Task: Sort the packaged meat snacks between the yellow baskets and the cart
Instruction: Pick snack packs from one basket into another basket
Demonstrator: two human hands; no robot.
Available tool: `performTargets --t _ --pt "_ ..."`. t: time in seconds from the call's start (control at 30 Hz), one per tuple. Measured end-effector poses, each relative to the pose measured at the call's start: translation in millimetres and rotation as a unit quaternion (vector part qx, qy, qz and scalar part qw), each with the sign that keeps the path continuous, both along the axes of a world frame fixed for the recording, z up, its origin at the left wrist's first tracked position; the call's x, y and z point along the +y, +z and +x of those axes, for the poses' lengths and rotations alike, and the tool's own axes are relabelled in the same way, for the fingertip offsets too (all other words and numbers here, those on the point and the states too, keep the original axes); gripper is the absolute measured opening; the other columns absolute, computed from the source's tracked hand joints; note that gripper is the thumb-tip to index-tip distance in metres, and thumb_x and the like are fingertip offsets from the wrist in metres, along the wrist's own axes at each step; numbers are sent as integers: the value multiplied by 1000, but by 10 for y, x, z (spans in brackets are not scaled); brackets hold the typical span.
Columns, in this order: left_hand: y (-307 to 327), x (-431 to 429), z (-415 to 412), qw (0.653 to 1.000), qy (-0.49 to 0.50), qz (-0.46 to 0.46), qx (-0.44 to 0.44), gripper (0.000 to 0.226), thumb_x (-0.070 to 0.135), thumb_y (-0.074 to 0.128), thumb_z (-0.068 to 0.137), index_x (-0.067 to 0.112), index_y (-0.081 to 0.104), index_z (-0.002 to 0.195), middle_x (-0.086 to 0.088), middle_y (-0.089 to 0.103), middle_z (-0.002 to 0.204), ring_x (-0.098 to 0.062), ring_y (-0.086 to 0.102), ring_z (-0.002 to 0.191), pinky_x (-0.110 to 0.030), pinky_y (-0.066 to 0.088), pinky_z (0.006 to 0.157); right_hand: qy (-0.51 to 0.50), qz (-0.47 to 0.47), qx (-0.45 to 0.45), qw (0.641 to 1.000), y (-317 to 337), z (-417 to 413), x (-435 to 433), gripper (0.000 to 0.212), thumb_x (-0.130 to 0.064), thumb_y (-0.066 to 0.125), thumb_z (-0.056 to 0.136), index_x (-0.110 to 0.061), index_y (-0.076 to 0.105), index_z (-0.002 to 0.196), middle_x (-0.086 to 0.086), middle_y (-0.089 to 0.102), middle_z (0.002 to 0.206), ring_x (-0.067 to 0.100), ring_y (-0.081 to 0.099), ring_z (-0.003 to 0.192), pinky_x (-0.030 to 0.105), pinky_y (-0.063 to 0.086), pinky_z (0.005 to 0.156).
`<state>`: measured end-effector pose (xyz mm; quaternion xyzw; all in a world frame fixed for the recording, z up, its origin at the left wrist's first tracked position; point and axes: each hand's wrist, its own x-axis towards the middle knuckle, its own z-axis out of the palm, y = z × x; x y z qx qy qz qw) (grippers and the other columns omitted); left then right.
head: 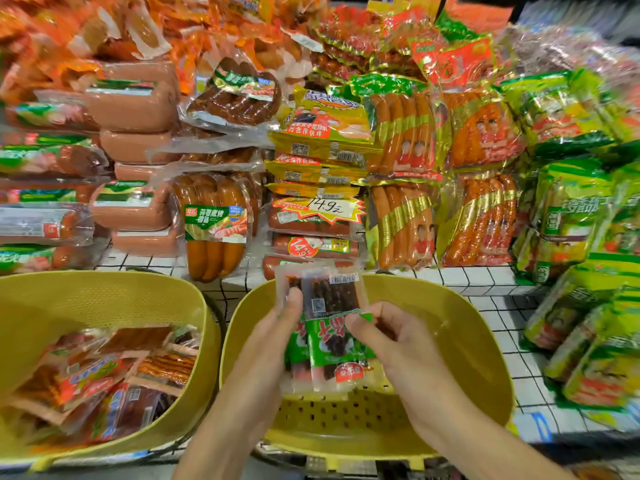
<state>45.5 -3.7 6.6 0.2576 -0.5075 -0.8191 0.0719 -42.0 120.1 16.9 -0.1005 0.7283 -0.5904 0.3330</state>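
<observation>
A handwritten "14.9元" stands on a red-and-yellow starburst price tag (323, 207) set on a stack of sausage packs (332, 249); below it, a round red sticker (303, 247) repeats "14.9". A green label (216, 221) on a pack of smoked sausages (211, 254) carries white characters that appear to read "蒜香熏烤香肠", with a small red "双汇" brand mark at its upper left. A yellow pack (323, 123) shows "女子足球队" and "合作伙伴", with barcodes beneath. The snack packet (332, 341) gripped by the left hand (266, 344) and right hand (398, 344) bears a barcode, a QR code and large red characters on green, partly covered and unreadable. Lettering on the green packs (571, 209) at right is blurred.
</observation>
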Motion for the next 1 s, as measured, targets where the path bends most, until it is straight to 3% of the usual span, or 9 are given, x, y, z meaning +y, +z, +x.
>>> performTargets --t 0.1,0.27,0.33,0.43,0.6,0.7,0.8,0.87,1.0 --pt "6 28 16 1000 -13 -16 -2 57 46 61 76 26 52 129 2 73 106 -13 71 93 -23 58 64 -13 5 -1 1000 -28 19 23 30 -36 72 75 -14 59 92 6 67 97 15 63 91 24 50 85" --pt "24 162 -23 999 -43 -20 8 55 49 63 77 34 53 129 8 70 112 -11 69 97 -25 58 69 -14 -102 -216 971 61 125 32 68 -47 75 60 -42 50 122 -14 68 111 9 61 109 41 51 94" --pt "28 212 -45 999 -36 7 4 36 52 58 76 40 67 109 9 73 104 -11 70 93 -27 59 64 -10 -136 -221 966 59 153 47 48 -41 72 67 -43 55 112 -15 73 98 4 66 98 34 56 84" --pt "12 189 -38 994 -35 106 19 33 38 57 76 25 73 101 -8 74 99 -23 71 90 -35 59 61 -17 -158 -227 961 30 99 100 32 -37 70 69 -47 64 99 -8 74 98 12 67 99 43 51 92" --pt "41 205 -35 998 -9 -58 36 33 28 59 84 42 64 114 8 64 124 -11 61 113 -37 52 94 0 -176 -234 956 116 22 192 29 -27 72 63 -46 58 79 -25 69 66 -14 63 62 12 53 53" --pt "55 200 -62 992 35 -121 10 47 41 67 70 50 53 114 29 43 130 -2 36 132 -39 43 104 -14 -174 -262 949 94 -11 282 33 -19 74 60 -40 56 78 -24 63 51 -11 60 49 18 51 42" --pt "83 230 -84 999 16 -44 10 43 36 66 75 48 50 114 32 58 106 19 55 99 -17 56 62 -32 -198 -295 934 43 -15 326 74 -19 82 54 -51 50 111 -9 74 95 16 70 85 42 59 63" --pt "88 257 -87 1000 2 -14 28 31 25 63 82 44 52 103 35 67 81 21 60 67 -9 49 46 -50 -202 -309 928 5 -13 368 110 -20 86 49 -45 29 139 5 51 139 33 56 118 60 50 87" --pt "98 325 -115 999 17 -36 35 55 32 77 61 52 49 105 44 43 82 28 47 72 -11 41 54 -38 -188 -311 931 -13 -8 403 119 -24 88 46 -38 23 145 4 44 143 29 45 128 57 44 97"
